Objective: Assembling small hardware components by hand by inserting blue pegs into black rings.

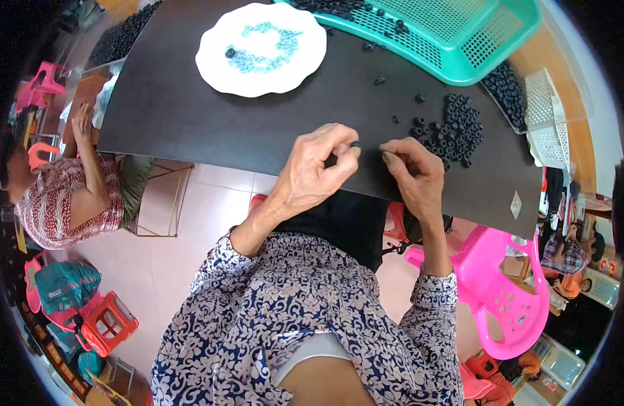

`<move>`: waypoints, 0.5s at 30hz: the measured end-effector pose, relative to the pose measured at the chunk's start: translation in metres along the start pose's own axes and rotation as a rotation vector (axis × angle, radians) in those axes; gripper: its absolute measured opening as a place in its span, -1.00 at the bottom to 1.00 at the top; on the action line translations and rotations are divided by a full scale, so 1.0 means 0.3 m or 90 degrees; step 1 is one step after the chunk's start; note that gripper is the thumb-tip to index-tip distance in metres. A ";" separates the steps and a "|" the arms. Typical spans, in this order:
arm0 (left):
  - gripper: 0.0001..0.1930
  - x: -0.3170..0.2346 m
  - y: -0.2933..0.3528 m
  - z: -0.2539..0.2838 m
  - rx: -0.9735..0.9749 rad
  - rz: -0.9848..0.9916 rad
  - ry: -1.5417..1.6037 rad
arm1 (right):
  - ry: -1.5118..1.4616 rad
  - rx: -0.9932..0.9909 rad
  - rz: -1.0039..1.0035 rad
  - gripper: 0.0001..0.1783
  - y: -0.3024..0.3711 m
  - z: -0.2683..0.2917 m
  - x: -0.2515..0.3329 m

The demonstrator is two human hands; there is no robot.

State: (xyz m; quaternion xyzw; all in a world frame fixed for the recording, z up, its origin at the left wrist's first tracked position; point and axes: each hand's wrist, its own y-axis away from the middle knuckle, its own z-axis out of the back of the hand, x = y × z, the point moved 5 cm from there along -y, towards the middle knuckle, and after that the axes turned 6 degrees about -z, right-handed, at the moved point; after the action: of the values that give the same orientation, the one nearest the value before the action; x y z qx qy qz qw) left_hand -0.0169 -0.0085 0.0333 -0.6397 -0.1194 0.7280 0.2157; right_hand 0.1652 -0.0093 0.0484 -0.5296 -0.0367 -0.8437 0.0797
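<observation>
My left hand (322, 166) is above the table's near edge, thumb and forefinger pinched on a small black part (356, 144). Just to its right is my right hand (417, 172), its thumb and fingertips drawn together; whatever they hold is too small to make out. The two hands are apart, fingertips facing each other. Beyond my right hand lies a loose pile of small black ring-shaped parts (461, 128). A white scalloped plate (217, 71) with a blue pattern rests at the far left, bearing one black part (230, 53).
At the far right a green plastic basket (454, 68) has black parts at its left end. More black parts fill a clear tray (507, 95) beside a white perforated basket (549, 118). A pink chair (505, 291) stands at right. Another person (75, 196) sits at left.
</observation>
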 end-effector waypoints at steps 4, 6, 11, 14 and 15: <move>-0.87 -0.011 -0.002 0.006 0.008 0.004 0.019 | -0.017 -0.010 -0.060 -0.91 -0.035 0.000 0.024; -0.87 -0.007 0.007 0.001 0.001 -0.018 0.023 | -0.013 0.000 -0.066 -0.88 -0.087 -0.015 0.046; -0.87 -0.017 0.012 0.006 0.005 -0.041 -0.001 | 0.159 0.105 0.239 -0.85 -0.344 -0.160 0.264; -0.86 -0.016 0.012 0.003 0.005 -0.046 0.021 | 0.273 0.170 0.451 -0.81 -0.444 -0.301 0.311; -0.86 -0.015 0.010 0.002 0.003 -0.041 0.033 | 0.307 0.211 0.535 -0.80 -0.471 -0.344 0.308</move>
State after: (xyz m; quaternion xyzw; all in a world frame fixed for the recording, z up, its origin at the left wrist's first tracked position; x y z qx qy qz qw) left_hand -0.0178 -0.0132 0.0359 -0.6538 -0.1324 0.7039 0.2440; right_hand 0.0098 0.1059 0.0896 -0.2691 0.0658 -0.8200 0.5009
